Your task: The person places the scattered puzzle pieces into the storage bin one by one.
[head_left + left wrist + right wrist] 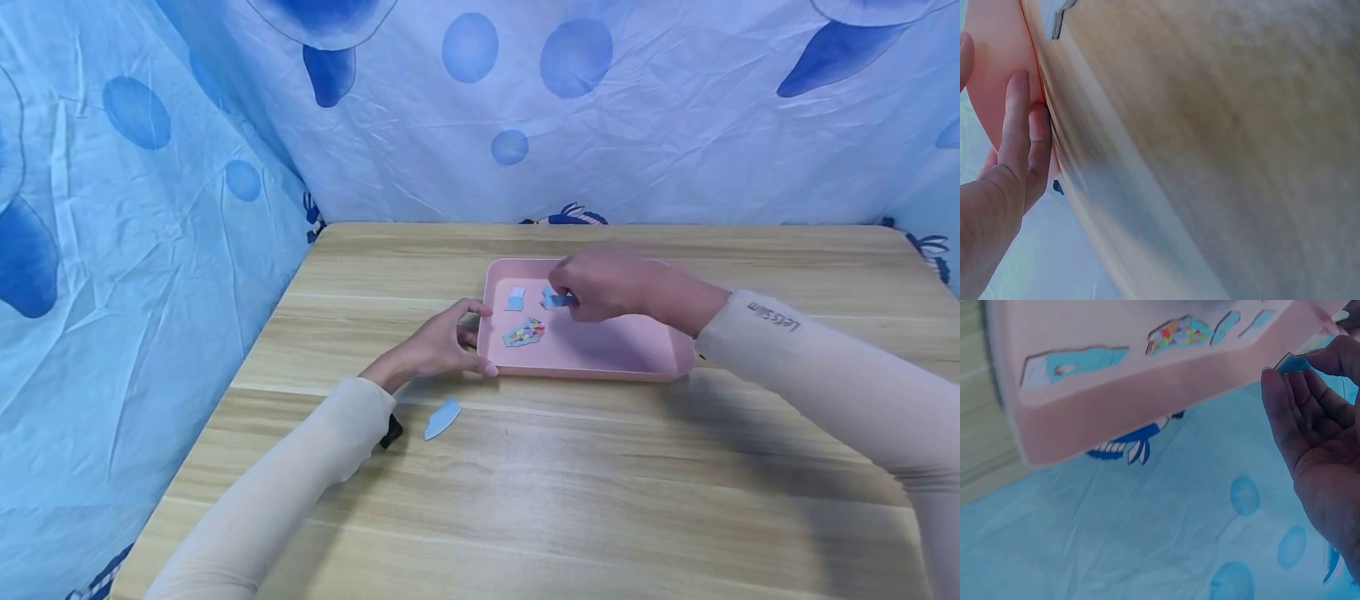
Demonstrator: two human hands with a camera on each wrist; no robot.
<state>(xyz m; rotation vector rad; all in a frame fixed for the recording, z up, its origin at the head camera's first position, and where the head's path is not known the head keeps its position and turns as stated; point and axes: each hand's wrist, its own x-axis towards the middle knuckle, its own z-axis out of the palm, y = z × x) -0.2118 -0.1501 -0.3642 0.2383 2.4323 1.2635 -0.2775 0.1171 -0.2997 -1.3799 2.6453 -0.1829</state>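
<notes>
My right hand (603, 283) is over the pink tray (600, 377), pinching a small blue puzzle piece (1293, 363) between thumb and fingertips. Just beside it in the tray lies a blue piece (548, 298), partly hidden by the hand in the head view. A white-and-blue piece (515, 299) sits to its left. Nearer the front is a multicoloured piece (524, 333). At the tray's left end my left hand (442, 340) holds the corner, thumb at the front and fingers along the side wall (997, 56).
One blue puzzle piece (442, 418) lies on the wooden table (555, 500), in front of the tray and close to my left wrist. A blue patterned cloth (420, 150) hangs behind the table and along its left side.
</notes>
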